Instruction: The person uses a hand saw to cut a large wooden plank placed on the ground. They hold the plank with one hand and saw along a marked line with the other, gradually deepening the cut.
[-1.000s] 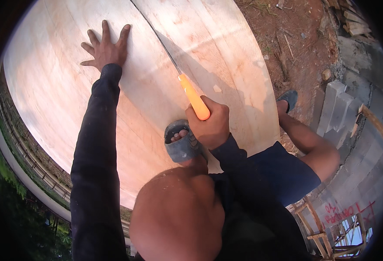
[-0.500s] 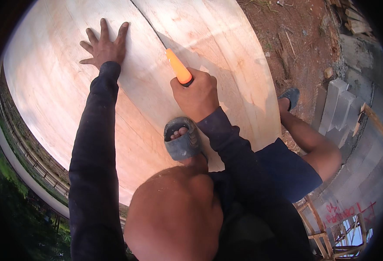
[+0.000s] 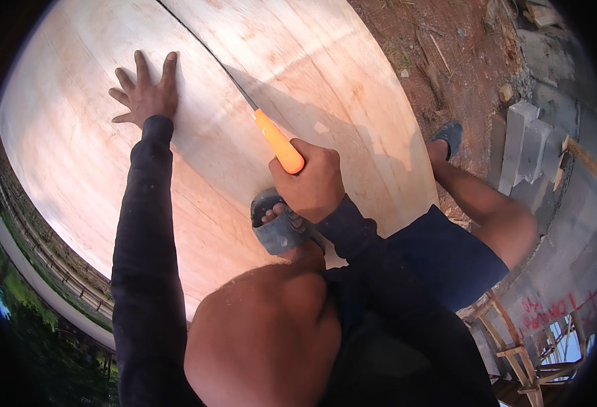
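A large sheet of pale plywood (image 3: 353, 102) lies beneath both hands. My left hand (image 3: 150, 95) presses flat on it at the upper left, fingers spread, holding nothing. My right hand (image 3: 312, 180) is closed around the orange handle of a handsaw (image 3: 278, 142), near the middle of the sheet. The saw's thin dark blade, seen edge-on, runs from the handle up and left toward the far edge. Its teeth cannot be made out. Just below my right hand, my foot in a grey sandal (image 3: 281, 230) rests on the plywood.
Past the sheet's right edge lies reddish-brown soil (image 3: 441, 61), where my other sandalled foot (image 3: 448, 139) stands. Grey blocks (image 3: 526, 146) are stacked farther right, near a wooden stick (image 3: 583, 159). A wooden frame (image 3: 515, 346) shows at the lower right.
My right hand has drawn the saw back toward me, closer to the foot on the sheet. My left hand stays spread on the plywood while the whole view has shifted slightly.
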{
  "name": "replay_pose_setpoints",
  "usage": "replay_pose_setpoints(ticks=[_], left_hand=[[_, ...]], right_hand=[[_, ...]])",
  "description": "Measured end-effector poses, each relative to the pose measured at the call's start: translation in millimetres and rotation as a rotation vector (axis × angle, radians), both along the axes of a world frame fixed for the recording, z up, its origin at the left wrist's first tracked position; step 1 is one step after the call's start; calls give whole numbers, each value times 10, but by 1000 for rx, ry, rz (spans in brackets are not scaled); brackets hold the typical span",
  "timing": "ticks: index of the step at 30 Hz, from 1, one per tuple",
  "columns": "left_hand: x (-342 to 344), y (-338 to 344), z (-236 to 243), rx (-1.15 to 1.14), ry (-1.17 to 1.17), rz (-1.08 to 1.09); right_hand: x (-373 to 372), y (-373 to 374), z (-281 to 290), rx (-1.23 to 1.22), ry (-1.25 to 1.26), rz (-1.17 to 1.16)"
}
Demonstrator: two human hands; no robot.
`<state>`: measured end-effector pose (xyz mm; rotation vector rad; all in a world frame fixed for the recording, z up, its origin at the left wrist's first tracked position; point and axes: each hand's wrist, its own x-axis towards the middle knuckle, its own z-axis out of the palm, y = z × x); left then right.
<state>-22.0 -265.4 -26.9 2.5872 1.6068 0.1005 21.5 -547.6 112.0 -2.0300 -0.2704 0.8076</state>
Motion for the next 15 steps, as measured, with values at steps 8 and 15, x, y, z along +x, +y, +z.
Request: replay_pose_setpoints(ticks=[8, 15], left_hand=[[-81, 51, 5, -10, -11, 25], [-106, 22, -50, 1, -6, -6]], right_hand=[[-551, -1319, 881, -112, 43, 137], [-292, -514, 255, -19, 13, 31]])
